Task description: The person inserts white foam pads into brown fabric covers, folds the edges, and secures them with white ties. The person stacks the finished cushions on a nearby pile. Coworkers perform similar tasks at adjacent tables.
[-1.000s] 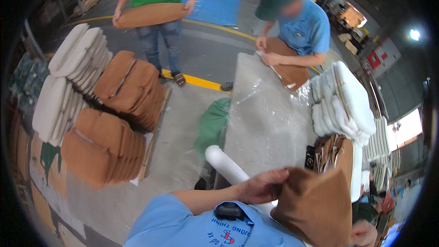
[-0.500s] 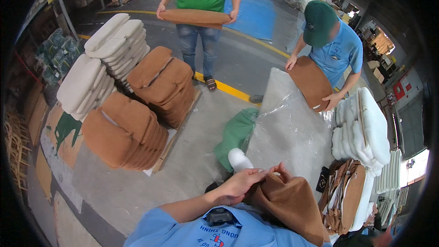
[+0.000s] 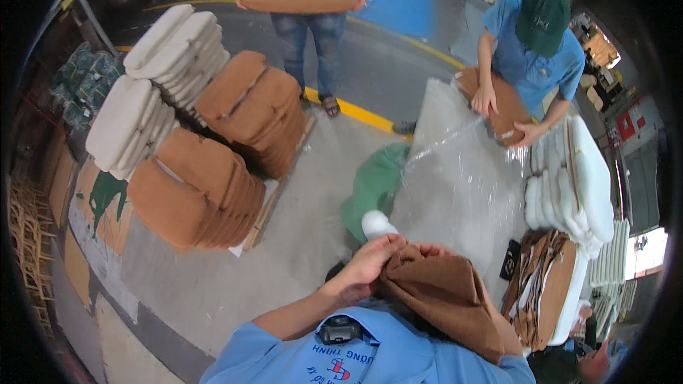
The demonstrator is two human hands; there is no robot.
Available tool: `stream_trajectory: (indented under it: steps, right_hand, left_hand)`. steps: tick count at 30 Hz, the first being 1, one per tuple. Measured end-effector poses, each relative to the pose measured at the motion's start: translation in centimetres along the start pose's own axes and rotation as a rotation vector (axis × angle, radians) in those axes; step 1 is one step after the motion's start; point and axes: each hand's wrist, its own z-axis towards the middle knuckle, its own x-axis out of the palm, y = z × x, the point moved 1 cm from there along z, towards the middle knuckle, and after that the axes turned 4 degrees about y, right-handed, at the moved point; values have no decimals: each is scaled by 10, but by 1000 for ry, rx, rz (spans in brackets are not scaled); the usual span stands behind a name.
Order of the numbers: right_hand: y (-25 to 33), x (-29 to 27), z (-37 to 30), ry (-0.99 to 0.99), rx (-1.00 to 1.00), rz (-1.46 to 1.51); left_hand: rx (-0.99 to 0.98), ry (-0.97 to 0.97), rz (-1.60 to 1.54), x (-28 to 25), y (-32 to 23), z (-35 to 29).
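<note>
At left stand stacked white cushions (image 3: 121,124), then stacked brown fabric cushions (image 3: 188,192). A white, round-ended roll (image 3: 377,223) is just beyond the left hand (image 3: 368,264), which, fingers curled, clamps the upper edge of a brown fabric cover (image 3: 442,297) before the light-blue shirt (image 3: 409,352). The cover mostly hides the right hand (image 3: 432,249); its grip cannot be told.

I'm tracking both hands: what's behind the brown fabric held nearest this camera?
Behind the brown fabric, part of the right hand shows at the upper edge and a strip of forearm along the right side. The rest of that hand is covered.
</note>
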Motion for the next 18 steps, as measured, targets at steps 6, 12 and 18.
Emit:
stream_trajectory:
  steps: [6,12,18]
  right_hand:
    - [-3,19,6,21,125,139]
    - [16,34,18,13,74,119]
    - [41,30,45,-66,142,-81]
  left_hand:
    - [100,-34,33,-19,5,-5]
    - [-47,75,-128,-16,2,-16]
    - [101,-37,-159,-34,3,-11]
